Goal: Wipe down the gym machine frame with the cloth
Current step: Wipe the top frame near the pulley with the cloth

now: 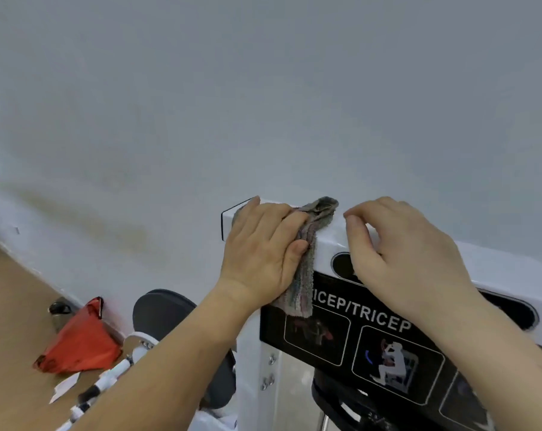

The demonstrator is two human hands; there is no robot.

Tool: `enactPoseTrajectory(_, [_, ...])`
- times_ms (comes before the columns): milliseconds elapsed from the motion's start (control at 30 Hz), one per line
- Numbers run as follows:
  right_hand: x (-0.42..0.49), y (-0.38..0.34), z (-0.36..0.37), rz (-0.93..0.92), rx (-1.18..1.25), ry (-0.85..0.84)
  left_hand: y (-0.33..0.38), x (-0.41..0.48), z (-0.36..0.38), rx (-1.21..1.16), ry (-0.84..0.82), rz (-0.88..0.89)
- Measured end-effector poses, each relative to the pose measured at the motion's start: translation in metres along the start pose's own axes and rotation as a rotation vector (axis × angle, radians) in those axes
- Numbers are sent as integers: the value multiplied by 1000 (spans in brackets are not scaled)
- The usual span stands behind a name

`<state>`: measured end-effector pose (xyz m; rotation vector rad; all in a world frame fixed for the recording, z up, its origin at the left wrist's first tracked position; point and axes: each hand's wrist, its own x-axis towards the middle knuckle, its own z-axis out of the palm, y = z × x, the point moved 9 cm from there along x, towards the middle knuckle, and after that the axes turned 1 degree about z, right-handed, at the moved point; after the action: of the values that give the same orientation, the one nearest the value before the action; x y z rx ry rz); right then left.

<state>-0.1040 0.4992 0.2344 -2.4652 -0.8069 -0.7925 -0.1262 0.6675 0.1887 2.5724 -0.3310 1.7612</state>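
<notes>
White wall (263, 88) behind. Our left hand (262, 253) lies flat, pressing the cloth (311, 241) on the frame (496, 265) top corner. Right hand (397, 247) rests beside it, loosely curled, holding nothing. We judge only the top is underway; everything lower is still left.

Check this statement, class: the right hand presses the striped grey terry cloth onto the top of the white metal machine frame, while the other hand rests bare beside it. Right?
Not quite. The head view shows the left hand pressing the striped grey terry cloth onto the top of the white metal machine frame; the right hand rests bare beside it.
</notes>
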Motion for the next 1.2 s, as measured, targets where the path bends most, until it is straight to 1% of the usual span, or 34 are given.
enactPoseTrajectory(67, [12,-18,19,-23,-113,-22,-21,-6,-4,9,20,-31])
enactPoseTrajectory(133, [18,-33,33,-36,-208,12,-39,-12,-6,13,33,-24])
enactPoseTrajectory(267, [28,-60,50,-45,-218,145,-78,-15,-10,-55,52,4])
enactPoseTrajectory(333, [35,-75,57,-71,-209,199,-90,-17,-11,-140,63,-28])
enactPoseTrajectory(400, [40,-89,66,-82,-232,248,-94,-21,-9,-254,72,-113])
enactPoseTrajectory(467, [41,-97,70,-75,-265,333,-97,-23,0,-387,65,-205])
enactPoseTrajectory(500, [38,-99,72,-78,-281,389,-98,-23,4,-453,62,-222])
enactPoseTrajectory(567, [30,-103,73,-103,-331,503,-101,-23,9,-562,79,-177])
enactPoseTrajectory(633, [23,-106,76,-126,-388,570,-103,-28,12,-617,109,-127])
enactPoseTrajectory(733, [16,-108,85,-128,-414,588,-101,-46,15,-689,152,-194])
enactPoseTrajectory(833, [7,-107,94,-67,-404,570,-95,-77,21,-814,126,-314])
enactPoseTrajectory(933, [4,-109,99,-30,-391,555,-109,-86,22,-999,42,-490])
enactPoseTrajectory(1000, [4,-113,104,-31,-385,545,-123,-73,17,-1011,51,-536])
enactPoseTrajectory(1100, [-3,-119,109,-52,-372,560,-131,-58,10,-1026,98,-517])
enactPoseTrajectory(1200, [-22,-129,121,-93,-318,568,-121,-78,16,-1032,91,-396])
